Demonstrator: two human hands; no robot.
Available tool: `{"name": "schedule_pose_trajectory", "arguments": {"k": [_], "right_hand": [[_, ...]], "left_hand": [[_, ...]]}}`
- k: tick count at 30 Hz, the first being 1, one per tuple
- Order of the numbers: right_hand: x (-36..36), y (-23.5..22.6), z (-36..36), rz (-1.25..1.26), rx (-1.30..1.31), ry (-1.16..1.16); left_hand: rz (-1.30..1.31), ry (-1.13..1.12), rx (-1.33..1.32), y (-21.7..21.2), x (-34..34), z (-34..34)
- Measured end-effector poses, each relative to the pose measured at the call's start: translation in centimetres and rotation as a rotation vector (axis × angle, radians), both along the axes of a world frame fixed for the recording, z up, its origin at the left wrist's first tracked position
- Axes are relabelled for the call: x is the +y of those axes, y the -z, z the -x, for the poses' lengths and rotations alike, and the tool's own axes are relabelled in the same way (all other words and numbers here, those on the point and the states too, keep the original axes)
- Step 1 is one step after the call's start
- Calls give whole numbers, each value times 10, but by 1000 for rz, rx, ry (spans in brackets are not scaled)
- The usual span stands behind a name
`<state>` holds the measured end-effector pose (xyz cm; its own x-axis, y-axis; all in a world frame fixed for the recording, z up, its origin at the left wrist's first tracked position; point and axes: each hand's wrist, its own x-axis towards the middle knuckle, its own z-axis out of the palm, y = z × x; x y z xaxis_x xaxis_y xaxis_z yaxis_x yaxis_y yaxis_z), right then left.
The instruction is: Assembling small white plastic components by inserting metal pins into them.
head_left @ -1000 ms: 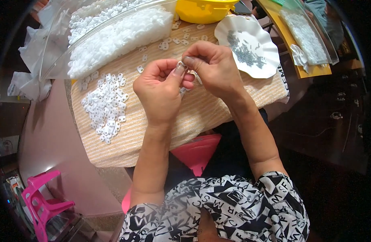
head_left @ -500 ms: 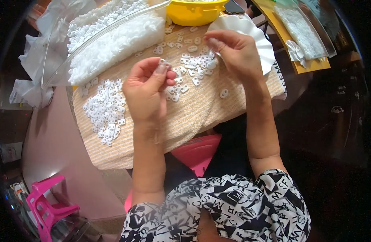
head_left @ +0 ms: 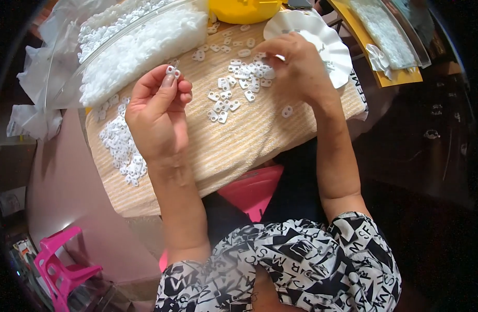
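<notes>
Left hand [head_left: 158, 112]: raised palm-up over the cloth, fingers curled in, thumb and forefinger pinched shut on one small white plastic piece [head_left: 171, 69] held at the fingertips, at about 10 o'clock from the middle of the view.

Right hand [head_left: 299, 65]: at 1 o'clock, knuckles up, fingers bent down onto the loose pieces; its fingertips are hidden under the hand, so whether it has hold of anything cannot be told.

Striped beige cloth [head_left: 239, 140]: the largest item, spread across the lap; near edge folds out of sight.

Clear plastic bag [head_left: 140, 47]: at 11 o'clock, full of white pieces, its top cut off by the frame.

White scalloped plate [head_left: 330, 44]: at 1 o'clock, partly covered by the right hand.

Yellow bowl [head_left: 244, 8]: at 12 o'clock, only its lower rim in view.

Yellow tray [head_left: 390, 62]: at 2 o'clock, holding bagged white stock, blurred toward the rim.

Heap of white pieces [head_left: 122, 151]: at 9 o'clock, just left of the left wrist.

Scattered white pieces [head_left: 228, 96]: between the two hands; individual shapes hard to make out.
</notes>
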<state>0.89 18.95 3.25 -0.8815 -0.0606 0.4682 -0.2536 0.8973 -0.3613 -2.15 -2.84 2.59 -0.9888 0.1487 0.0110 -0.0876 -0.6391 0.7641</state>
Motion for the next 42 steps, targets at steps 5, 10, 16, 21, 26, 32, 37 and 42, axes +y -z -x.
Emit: {"name": "schedule_pose_trajectory", "arguments": {"k": [5,10,16,21,26,32,37,42], "right_hand": [[3,-2,2,-15,-67,53],[14,10,22,-133,173,127],[-4,19,38,-228,165,32],[-14,21,34,-374,-58,90],[-16,20,31,-294,40,59],[-12,0,13,920,-256,-170],[-15,-6,4,1513,-415,-406],[-21,-10,1,1479,-487,-451]], "left_hand": [[-3,-49,-14,-1,-3,2],[-22,-19,13,2,-8,6],[-23,1,20,3,-6,6],[-29,2,8,3,4,3],[8,26,0,-2,5,-1],[22,83,-6,-1,17,-9],[49,151,4,-3,29,-16],[37,179,11,-2,31,-18]]}}
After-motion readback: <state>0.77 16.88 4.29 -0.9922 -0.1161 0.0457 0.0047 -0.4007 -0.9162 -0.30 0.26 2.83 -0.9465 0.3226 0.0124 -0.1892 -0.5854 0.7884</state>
